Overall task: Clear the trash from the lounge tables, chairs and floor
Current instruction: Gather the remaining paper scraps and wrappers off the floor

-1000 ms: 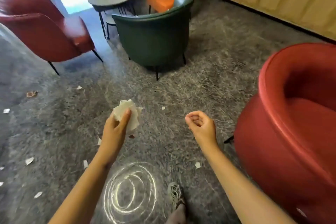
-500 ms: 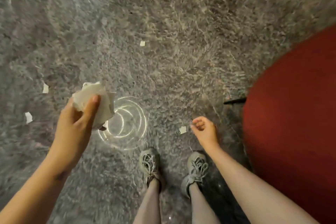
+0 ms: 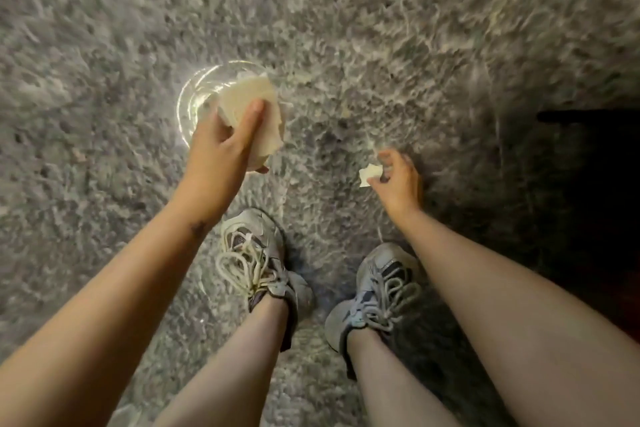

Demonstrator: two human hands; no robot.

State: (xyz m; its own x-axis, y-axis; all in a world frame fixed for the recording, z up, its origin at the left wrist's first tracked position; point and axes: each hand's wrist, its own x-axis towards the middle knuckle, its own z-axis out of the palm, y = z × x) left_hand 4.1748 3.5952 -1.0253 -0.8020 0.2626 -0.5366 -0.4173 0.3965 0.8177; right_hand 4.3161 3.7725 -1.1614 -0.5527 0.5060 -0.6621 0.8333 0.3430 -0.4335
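Observation:
My left hand [image 3: 221,146] grips a wad of crumpled white paper [image 3: 252,104], held above the grey carpet left of centre. My right hand [image 3: 398,177] is down at the floor, its thumb and fingers pinching a small white paper scrap [image 3: 369,170]. Whether the scrap still touches the carpet I cannot tell. Both forearms reach down from the lower corners of the view.
Grey mottled carpet [image 3: 346,28] fills the view. A bright ring of light [image 3: 194,97] lies on it behind the wad. My two sneakers [image 3: 256,253] [image 3: 377,291] stand just below the hands. A dark shadowed mass with a thin black chair leg [image 3: 568,116] sits at the right.
The view has tilted further down and closer to the floor. My right hand dropped to the scrap and pinched it. My left hand kept the wad and shifted toward the centre.

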